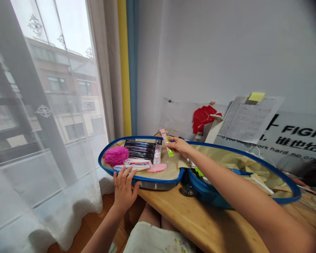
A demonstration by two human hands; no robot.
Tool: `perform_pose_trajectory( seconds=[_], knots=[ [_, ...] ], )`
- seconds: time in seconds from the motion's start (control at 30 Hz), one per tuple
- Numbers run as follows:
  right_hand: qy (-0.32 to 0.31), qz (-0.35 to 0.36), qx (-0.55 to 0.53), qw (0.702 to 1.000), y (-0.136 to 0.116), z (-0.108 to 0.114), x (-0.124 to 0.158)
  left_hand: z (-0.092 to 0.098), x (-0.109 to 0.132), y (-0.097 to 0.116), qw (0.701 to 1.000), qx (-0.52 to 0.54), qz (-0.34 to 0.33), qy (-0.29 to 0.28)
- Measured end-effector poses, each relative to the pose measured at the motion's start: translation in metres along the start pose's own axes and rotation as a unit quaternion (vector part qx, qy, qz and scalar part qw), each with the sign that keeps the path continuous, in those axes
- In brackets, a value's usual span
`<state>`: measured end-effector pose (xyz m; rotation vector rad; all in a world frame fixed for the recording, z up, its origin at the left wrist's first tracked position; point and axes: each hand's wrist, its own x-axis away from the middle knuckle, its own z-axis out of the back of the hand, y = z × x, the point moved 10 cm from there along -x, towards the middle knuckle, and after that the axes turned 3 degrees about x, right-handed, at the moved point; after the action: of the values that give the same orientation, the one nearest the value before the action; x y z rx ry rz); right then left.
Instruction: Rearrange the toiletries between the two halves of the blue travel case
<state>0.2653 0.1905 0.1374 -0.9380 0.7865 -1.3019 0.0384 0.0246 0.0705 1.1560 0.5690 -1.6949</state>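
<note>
A small blue-rimmed suitcase (160,181) lies open, its two halves spread side by side on a wooden table. Between the thumb and fingers of my right hand (179,146) is a slim pink and green packet (163,135), held above the left half. My left hand (125,184) rests with fingers apart on the front rim of that half. Inside it are a magenta mesh bath puff (116,155), a clear pack of dark pen-like sticks (140,149), a white toothpaste-like pack (138,164) and a flat pink oval (157,168).
The right half (276,200) holds a dark blue pointed item (241,172) and a white stick; my forearm partly covers it. Cables lie at the table's right. Clipped papers (249,119) and a red item (204,118) are by the wall. Sheer curtains (55,140) hang left.
</note>
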Motion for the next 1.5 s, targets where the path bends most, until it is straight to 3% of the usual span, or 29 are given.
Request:
perform_pose_trajectory(
  seconds=[0.2, 0.33, 0.7, 0.9, 1.07, 1.23, 1.37, 1.5],
  knots=[
    [-0.039, -0.044, 0.054, 0.997, 0.008, -0.043, -0.027, 0.001, -0.001, 0.001, 1.0, 0.0, -0.003, 0.003],
    [-0.045, -0.074, 0.13, 0.988, 0.024, -0.058, -0.038, 0.0, 0.0, -0.001, 1.0, 0.001, 0.008, -0.004],
    [-0.069, -0.061, 0.33, 0.939, 0.028, -0.077, -0.043, -0.001, 0.0, -0.001, 1.0, 0.005, 0.004, -0.005],
    [-0.072, -0.038, 0.43, 0.899, 0.025, -0.076, -0.044, 0.001, -0.001, 0.003, 1.0, -0.006, -0.01, 0.002],
    [-0.047, -0.006, 0.465, 0.884, 0.012, -0.073, -0.042, 0.002, -0.002, 0.003, 1.0, 0.002, -0.01, 0.006],
    [-0.045, 0.012, 0.441, 0.896, -0.016, -0.047, -0.031, 0.0, 0.0, 0.0, 1.0, 0.0, -0.006, 0.001],
    [-0.056, 0.048, 0.402, 0.913, -0.032, 0.007, -0.007, 0.001, 0.0, 0.0, 1.0, -0.005, -0.006, 0.002],
    [-0.075, 0.095, 0.432, 0.894, -0.013, 0.066, 0.026, 0.003, -0.001, 0.002, 1.0, -0.001, -0.011, 0.012]
  ],
)
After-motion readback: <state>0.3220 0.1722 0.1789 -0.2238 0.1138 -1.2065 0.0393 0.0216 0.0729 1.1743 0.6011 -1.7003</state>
